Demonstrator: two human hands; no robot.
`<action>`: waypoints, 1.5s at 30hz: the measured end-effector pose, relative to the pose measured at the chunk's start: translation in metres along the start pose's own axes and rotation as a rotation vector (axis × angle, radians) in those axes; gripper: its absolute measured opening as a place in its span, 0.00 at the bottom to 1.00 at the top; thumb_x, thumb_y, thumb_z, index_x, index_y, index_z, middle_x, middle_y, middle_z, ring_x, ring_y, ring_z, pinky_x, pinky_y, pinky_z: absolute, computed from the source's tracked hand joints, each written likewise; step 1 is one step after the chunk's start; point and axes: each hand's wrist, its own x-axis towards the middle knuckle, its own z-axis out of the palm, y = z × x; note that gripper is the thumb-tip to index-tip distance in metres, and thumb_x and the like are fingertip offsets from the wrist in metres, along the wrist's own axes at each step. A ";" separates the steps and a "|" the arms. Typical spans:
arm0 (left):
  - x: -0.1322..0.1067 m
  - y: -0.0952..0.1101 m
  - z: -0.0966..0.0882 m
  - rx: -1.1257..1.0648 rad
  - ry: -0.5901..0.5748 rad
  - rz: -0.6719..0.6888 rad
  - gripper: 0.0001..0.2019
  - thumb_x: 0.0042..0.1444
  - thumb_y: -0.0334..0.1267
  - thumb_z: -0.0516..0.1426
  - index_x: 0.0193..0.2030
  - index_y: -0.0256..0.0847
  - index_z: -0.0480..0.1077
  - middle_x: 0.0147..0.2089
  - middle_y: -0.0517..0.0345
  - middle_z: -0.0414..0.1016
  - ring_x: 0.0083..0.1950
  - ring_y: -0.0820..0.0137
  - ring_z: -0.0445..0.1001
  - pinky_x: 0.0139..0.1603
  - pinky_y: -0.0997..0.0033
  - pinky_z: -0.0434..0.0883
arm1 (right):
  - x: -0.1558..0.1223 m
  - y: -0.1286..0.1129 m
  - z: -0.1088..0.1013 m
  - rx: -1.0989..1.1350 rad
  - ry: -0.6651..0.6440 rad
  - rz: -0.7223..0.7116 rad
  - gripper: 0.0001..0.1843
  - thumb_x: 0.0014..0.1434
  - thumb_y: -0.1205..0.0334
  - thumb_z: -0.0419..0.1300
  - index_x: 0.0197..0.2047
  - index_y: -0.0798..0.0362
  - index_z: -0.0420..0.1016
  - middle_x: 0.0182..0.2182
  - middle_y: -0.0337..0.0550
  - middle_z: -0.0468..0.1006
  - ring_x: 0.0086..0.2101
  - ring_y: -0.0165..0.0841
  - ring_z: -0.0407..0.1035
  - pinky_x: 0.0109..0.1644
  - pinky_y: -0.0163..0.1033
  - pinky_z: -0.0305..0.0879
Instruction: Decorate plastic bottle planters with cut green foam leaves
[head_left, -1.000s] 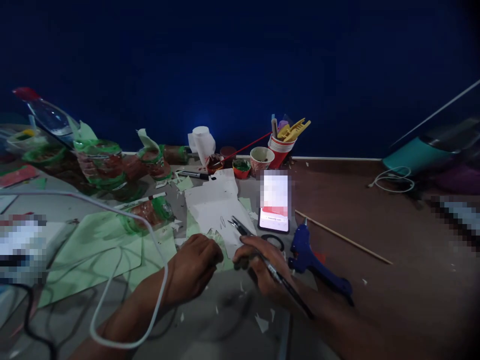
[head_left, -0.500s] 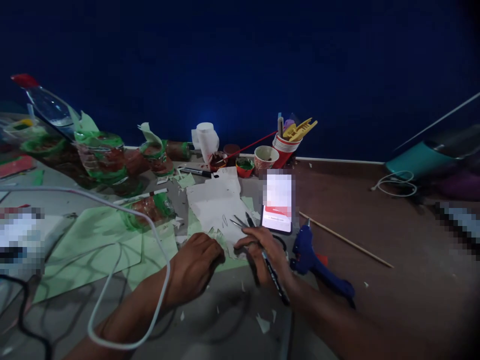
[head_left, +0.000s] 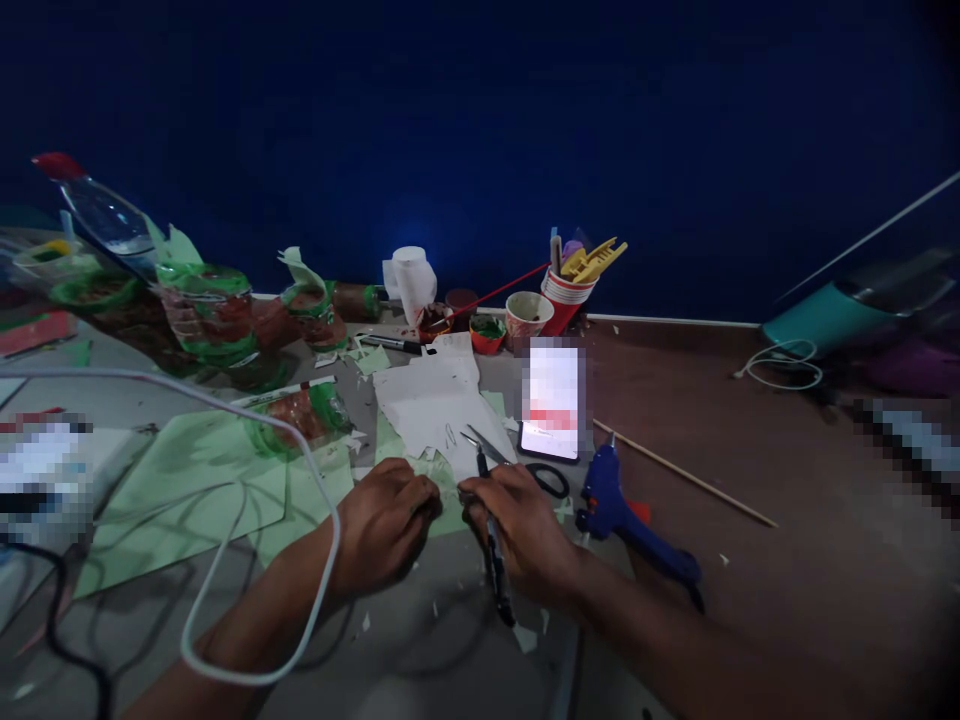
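Observation:
My left hand [head_left: 386,525] is closed, thumb and fingers pinched together at the near edge of the papers. Whatever lies between those fingertips is too small to make out. Close beside it, my right hand [head_left: 517,530] is curled with a black pen [head_left: 493,560] tucked through its fingers, tip pointing away from me. Just beyond the right hand lie scissors [head_left: 491,446], their blades on a torn white sheet [head_left: 427,400] that has a small drawn oval. Pale green paper [head_left: 450,518] shows under and between the hands.
A lit phone [head_left: 553,400], a blue glue gun [head_left: 611,500] and a wooden stick [head_left: 690,475] are on the right. Paint cups [head_left: 529,312] and a red cup of tools [head_left: 562,300] stand behind. Painted bottle pieces [head_left: 206,310] crowd the left. A white cable [head_left: 330,540] loops over my left forearm.
My right hand has come off the scissors and moved left, toward my left hand, its fingers now curled in. The pen moved with it and points more directly away. My left hand stays nearly still.

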 end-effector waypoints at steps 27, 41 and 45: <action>-0.002 -0.002 0.000 0.003 -0.140 -0.098 0.03 0.57 0.33 0.53 0.37 0.38 0.66 0.33 0.55 0.73 0.37 0.65 0.71 0.43 0.64 0.65 | -0.001 -0.014 -0.002 -0.069 -0.251 -0.010 0.15 0.57 0.67 0.53 0.47 0.55 0.71 0.31 0.46 0.70 0.34 0.37 0.63 0.41 0.41 0.60; -0.004 -0.003 -0.003 -0.140 -0.187 -0.112 0.09 0.60 0.30 0.47 0.37 0.39 0.67 0.35 0.54 0.73 0.38 0.67 0.70 0.46 0.64 0.62 | -0.003 -0.004 -0.003 0.222 0.056 0.017 0.14 0.59 0.68 0.49 0.47 0.55 0.69 0.29 0.44 0.78 0.30 0.36 0.70 0.37 0.41 0.64; -0.002 -0.001 -0.007 -0.146 -0.196 -0.073 0.09 0.61 0.32 0.49 0.40 0.39 0.69 0.38 0.53 0.73 0.41 0.66 0.70 0.46 0.64 0.63 | -0.001 -0.004 -0.004 0.238 0.096 0.031 0.14 0.60 0.69 0.48 0.47 0.52 0.69 0.30 0.42 0.79 0.31 0.35 0.72 0.38 0.40 0.64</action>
